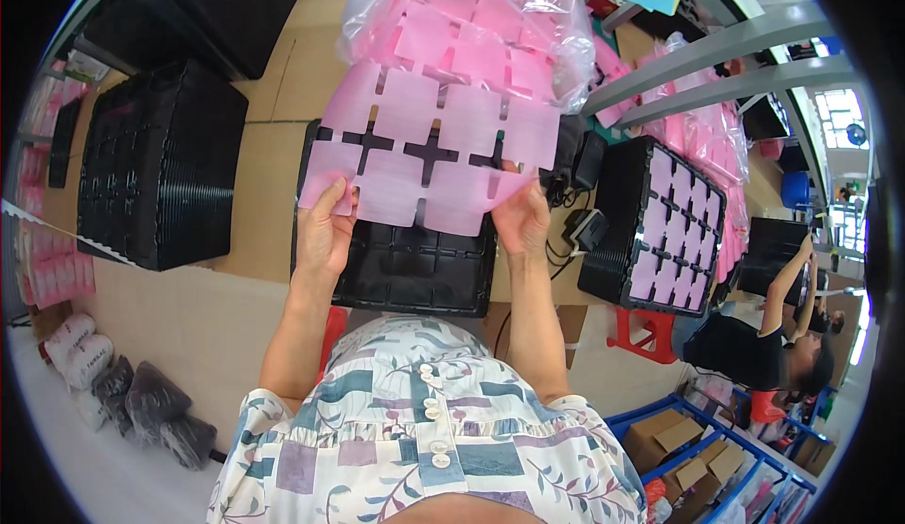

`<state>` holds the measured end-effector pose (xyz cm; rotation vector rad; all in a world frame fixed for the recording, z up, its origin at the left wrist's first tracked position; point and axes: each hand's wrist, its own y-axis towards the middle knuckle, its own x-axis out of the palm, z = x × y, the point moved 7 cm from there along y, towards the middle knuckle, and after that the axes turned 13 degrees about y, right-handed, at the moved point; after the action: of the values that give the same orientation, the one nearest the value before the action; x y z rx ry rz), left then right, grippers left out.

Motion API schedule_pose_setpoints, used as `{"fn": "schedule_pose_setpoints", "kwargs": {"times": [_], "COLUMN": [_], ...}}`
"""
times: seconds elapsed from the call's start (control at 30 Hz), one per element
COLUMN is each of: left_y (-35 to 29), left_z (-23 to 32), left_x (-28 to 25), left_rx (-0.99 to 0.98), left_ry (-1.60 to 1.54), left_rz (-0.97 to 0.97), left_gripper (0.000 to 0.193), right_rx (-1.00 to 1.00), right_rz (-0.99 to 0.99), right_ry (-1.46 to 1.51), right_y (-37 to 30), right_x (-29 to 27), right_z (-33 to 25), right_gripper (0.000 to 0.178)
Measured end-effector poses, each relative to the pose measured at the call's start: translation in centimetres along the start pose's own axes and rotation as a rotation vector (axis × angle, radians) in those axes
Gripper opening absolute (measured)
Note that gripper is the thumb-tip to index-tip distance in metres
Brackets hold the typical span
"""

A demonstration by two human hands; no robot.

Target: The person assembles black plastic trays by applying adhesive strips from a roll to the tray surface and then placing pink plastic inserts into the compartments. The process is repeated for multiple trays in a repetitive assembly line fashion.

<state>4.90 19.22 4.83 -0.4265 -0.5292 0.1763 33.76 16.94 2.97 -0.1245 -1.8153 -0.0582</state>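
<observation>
Here, thin pink notched sheet [388, 183] runs past far edge of black plastic tray [396, 270], left hand [325, 232], right hand [521, 222] pinching near corners

Place: you are in a workshop, most like a factory's packing or assembly floor.
Desk: your long brown desk [269, 147] carries stock in quantity.
Black trays: identical moulded plastic ones rise in a tall left-hand stack [165, 166] and a right-hand stack [613, 251].
Pink slotted sheets [481, 53]: you have them in bulk inside a clear plastic bag [363, 20], with more bagged pink stock on your right.
Metal rails [726, 53]: grey, spanning the desk's right part.
Blue rack [630, 416]: low on your right, holding cardboard boxes [660, 434].
Floor [141, 482]: white sacks [85, 359] and dark plastic bags [156, 397] lie to your left.
Co-worker [745, 350]: dark-topped, arms raised, to your right.
</observation>
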Motion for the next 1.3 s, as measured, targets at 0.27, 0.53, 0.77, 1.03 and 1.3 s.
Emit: {"fn": "schedule_pose_setpoints", "kwargs": {"times": [0.27, 0.53, 0.77, 1.03, 1.3], "left_y": [-1.7, -3.5, -2.3, -2.4, -3.9], "left_z": [-4.0, -5.5, -4.2, -4.8, -4.7], "left_x": [-5.0, -10.2, -8.3, -10.6, -13.2], "left_rx": [-0.020, -0.036, 0.013, 0.057, 0.141], "left_ry": [0.196, 0.370, 0.391, 0.515, 0.948], "left_rz": [0.003, 0.094, 0.046, 0.092, 0.155], "left_gripper": [0.016, 0.005, 0.004, 0.007, 0.014], "right_rx": [0.167, 0.325, 0.143, 0.221, 0.395], "right_rz": [0.298, 0.489, 0.421, 0.552, 0.675], "right_ry": [-0.640, -0.730, -0.847, -0.877, -0.936], "right_y": [-5.9, -10.1, -5.9, -7.0, -12.5], "right_x": [-5.0, -6.6, -2.6, -3.4, -7.9], "right_z": [0.2, 0.1, -0.4, -0.7, 0.7], "right_gripper": [0.012, 0.016, 0.017, 0.015, 0.013]}}
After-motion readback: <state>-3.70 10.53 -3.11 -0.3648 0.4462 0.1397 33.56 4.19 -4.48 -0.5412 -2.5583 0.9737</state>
